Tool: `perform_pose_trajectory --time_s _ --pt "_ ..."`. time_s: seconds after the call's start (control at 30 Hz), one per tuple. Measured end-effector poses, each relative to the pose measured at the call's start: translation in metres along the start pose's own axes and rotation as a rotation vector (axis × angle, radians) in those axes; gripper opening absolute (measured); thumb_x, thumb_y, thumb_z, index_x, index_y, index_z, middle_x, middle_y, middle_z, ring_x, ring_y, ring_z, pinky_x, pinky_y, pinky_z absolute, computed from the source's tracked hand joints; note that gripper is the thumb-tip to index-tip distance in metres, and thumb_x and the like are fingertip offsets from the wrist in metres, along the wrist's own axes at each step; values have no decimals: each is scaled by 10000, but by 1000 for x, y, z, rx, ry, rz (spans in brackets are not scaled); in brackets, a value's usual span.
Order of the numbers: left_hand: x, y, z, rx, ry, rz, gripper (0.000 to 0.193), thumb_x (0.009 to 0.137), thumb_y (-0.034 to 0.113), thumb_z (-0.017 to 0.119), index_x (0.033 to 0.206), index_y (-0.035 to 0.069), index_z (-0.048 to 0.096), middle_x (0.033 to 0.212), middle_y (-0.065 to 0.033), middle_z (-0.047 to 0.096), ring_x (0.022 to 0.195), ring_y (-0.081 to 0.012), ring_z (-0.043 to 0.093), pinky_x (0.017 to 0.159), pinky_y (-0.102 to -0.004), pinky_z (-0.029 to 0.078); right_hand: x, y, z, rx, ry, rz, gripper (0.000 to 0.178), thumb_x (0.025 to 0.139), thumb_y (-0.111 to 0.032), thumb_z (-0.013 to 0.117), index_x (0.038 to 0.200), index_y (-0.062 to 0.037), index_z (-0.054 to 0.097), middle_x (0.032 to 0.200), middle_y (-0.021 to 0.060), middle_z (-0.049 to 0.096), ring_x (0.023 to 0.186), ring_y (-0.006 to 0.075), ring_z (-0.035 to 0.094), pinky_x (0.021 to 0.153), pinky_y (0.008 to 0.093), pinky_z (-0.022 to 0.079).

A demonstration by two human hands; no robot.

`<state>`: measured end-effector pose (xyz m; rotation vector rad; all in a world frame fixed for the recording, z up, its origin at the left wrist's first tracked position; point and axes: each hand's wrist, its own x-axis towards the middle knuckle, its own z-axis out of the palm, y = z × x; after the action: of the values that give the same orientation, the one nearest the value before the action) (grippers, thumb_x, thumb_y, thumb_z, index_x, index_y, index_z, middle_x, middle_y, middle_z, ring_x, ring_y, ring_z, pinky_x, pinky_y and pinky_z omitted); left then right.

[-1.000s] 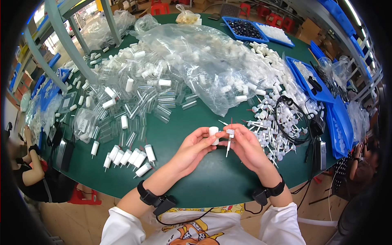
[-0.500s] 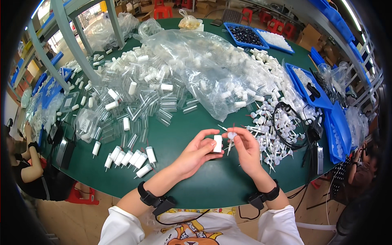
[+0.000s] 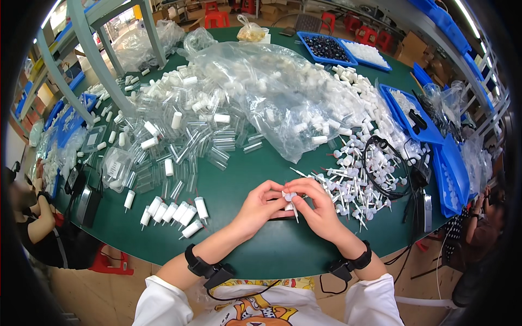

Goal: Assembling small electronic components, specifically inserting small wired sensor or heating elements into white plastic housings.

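Note:
Above the table's near middle, my two hands meet fingertip to fingertip. My left hand (image 3: pixel 256 211) is closed on a short white cylinder (image 3: pixel 289 207), now mostly covered by fingers. In the fingers of my right hand (image 3: pixel 318 211) is a white disc-topped piece with a thin stem (image 3: pixel 290 196), pressed against the cylinder; whether it sits inside cannot be made out. Several white cylinders with thin tips (image 3: pixel 169 211) lie in a loose row left of my left forearm. Beside my right hand spreads a heap of white disc-topped stemmed pieces (image 3: pixel 356 185).
Clear plastic tubes (image 3: pixel 187 149) and white cylinders are heaped at left and behind, partly under a large clear bag (image 3: pixel 272 92). Blue trays (image 3: pixel 416 122) line the right side. A black cable (image 3: pixel 375 187) loops over the stemmed pieces. Grey shelf legs (image 3: pixel 103 60) stand at left.
My right hand has moved left and brought the stemmed piece against the white cylinder. The fingers of both hands have closed in around the two parts.

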<state>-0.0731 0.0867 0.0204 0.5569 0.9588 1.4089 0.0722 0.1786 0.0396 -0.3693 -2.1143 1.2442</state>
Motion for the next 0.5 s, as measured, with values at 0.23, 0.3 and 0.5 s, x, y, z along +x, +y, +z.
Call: perform_pose_trajectory --time_s 0.23,0.3,0.5 --pt "0 1 0 17 18 -38 131 898 16 531 1023 15 492 1036 -104 592 962 -178 616 827 -335 564 -3 7 1 8 1 65 173 863 -59 607 1027 -6 622 990 98 544 847 170 557 756 269 465" --pt "0 1 0 26 8 -54 130 895 14 535 1017 16 492 1045 -99 588 964 -177 615 826 -337 565 -4 7 2 28 10 91 173 863 -63 609 1024 -3 621 980 93 533 846 169 555 751 269 463" --pt "1 -9 -1 7 -50 -98 145 891 17 541 1024 19 483 1093 -89 561 985 -181 606 851 -363 560 -4 9 3 0 -5 75 161 858 -67 611 1002 4 613 921 75 494 808 157 533 712 266 449"
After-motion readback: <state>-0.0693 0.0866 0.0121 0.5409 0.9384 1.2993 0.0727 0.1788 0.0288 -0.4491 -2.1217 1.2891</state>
